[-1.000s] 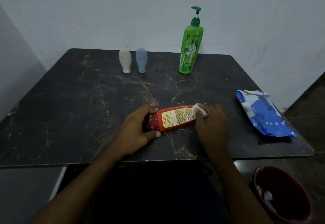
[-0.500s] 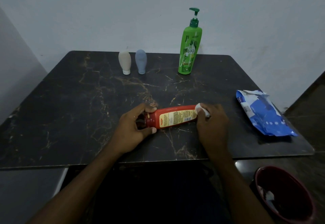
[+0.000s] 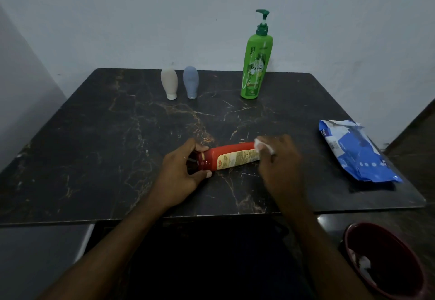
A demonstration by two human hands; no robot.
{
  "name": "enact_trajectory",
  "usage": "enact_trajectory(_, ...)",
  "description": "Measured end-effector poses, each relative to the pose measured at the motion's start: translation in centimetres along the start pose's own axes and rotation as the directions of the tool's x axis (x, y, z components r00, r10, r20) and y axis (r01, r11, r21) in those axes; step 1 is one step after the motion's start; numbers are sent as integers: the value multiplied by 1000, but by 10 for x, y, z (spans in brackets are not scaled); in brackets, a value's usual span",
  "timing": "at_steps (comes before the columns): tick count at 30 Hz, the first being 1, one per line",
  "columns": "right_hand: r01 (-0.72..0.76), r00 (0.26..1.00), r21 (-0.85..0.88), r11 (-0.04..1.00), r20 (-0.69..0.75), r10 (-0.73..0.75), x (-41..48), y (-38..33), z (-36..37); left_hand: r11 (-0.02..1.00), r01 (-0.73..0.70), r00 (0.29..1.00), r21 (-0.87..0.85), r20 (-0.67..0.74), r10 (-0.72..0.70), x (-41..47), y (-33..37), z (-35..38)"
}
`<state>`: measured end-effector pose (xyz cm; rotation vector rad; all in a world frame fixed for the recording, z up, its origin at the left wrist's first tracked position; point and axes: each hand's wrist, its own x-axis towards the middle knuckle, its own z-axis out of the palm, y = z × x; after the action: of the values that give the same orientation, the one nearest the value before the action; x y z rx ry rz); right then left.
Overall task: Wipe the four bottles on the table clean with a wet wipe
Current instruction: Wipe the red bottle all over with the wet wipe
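Bottle (image 3: 231, 156) laid flat near the front of the surface (image 3: 94, 146), its cap end gripped by the left hand (image 3: 181, 175), apparently to stop it rolling, while the right hand (image 3: 280, 163) clutches the wipe (image 3: 263, 145) against its base end to rub it clean.
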<state>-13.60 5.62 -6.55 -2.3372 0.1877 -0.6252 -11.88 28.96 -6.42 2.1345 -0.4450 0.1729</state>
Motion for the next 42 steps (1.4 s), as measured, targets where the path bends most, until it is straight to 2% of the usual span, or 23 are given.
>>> enact_trajectory(2,-79,995,43,996,-58,81,6,13,-5,1000,-3,1000,0,1,3,0,0,0)
enact_trajectory(5,-81,995,78,994,-53,85,-6,-3,3,1000,12,1000,0,11,-12,0,0,0)
enact_trajectory(10,140,990,167,976,-3,-141,-40,-55,33,1000,-18,1000,-24,-11,18,-1,1,-1)
enact_trajectory(13,258,964,148,955,33,-266,-47,-58,39,999,-41,999,-34,4,41,-1,2,-1)
enact_trajectory(15,278,957,125,952,46,-286,-45,-50,36,999,-26,1000,-30,12,26,-1,2,-2)
enact_trajectory(19,34,999,96,995,-6,-34,-21,-16,19,1000,28,999,7,28,-28,0,3,-2)
enact_trajectory(22,-171,983,133,976,-49,179,-3,3,1,999,44,998,18,43,-45,0,4,-2)
enact_trajectory(25,-228,972,157,961,-22,234,-5,-1,1,998,59,997,29,50,-60,1,4,-2)
enact_trajectory(27,-173,985,174,969,32,170,-18,-20,12,998,57,997,29,44,-58,0,3,-2)
enact_trajectory(29,-2,997,182,983,73,-11,-35,-42,24,999,40,999,7,26,-40,-1,3,-2)
enact_trajectory(31,180,976,182,967,92,-199,-48,-54,34,1000,-5,1000,-24,15,5,-2,4,-1)
enact_trajectory(34,274,951,168,947,99,-293,-49,-53,34,999,-29,999,-34,15,30,-3,5,-2)
enact_trajectory(36,193,971,201,960,104,-216,-41,-44,28,1000,-4,1000,-25,20,4,-2,4,-2)
enact_trajectory(38,23,992,214,977,117,-49,-28,-29,18,1000,24,999,-1,33,-24,-1,4,-2)
enact_trajectory(42,-143,990,164,976,15,143,-3,4,-1,999,32,998,38,52,-34,-1,5,-2)
